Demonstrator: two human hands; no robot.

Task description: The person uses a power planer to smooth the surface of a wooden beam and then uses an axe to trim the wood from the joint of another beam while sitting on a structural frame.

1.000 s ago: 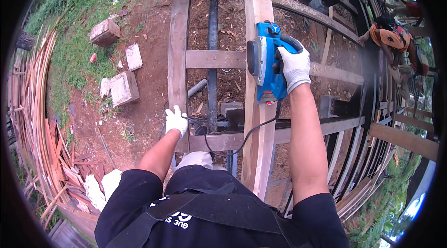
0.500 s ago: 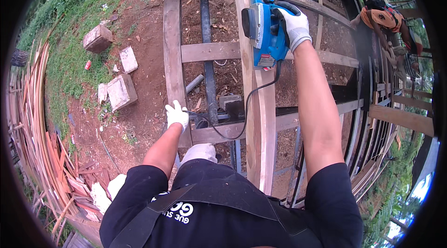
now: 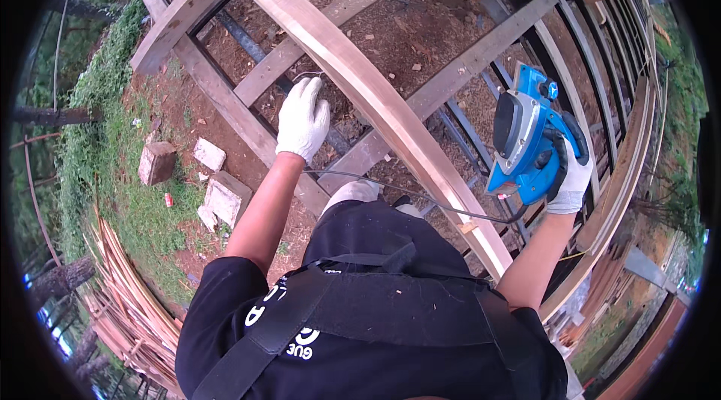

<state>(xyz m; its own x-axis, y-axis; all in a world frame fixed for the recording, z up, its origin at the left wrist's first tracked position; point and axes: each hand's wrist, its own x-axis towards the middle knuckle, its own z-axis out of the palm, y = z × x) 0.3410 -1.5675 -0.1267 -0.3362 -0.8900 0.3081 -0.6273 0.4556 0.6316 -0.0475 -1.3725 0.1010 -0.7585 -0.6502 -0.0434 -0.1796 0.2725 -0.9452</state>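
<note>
My right hand, in a white glove with dark grip patches, is wrapped round the handle of a blue electric hand planer. The planer is right of a long pale wooden beam, apart from it and tilted on its side. Its black power cord runs left across the beam and out of sight behind my left wrist. My left hand, also in a white glove, is raised left of the beam with its fingers curled together. The palm is hidden, so what it holds, if anything, does not show.
Weathered crosspieces and dark metal bars form an open frame under the beam, over dirt strewn with shavings. Concrete blocks lie on the ground at the left. Beyond them is a pile of thin wooden strips. More long boards line the right.
The planer has come off the beam and moved right in my right hand. My left hand has moved up and forward, and its spread fingers have curled. The view has turned.
</note>
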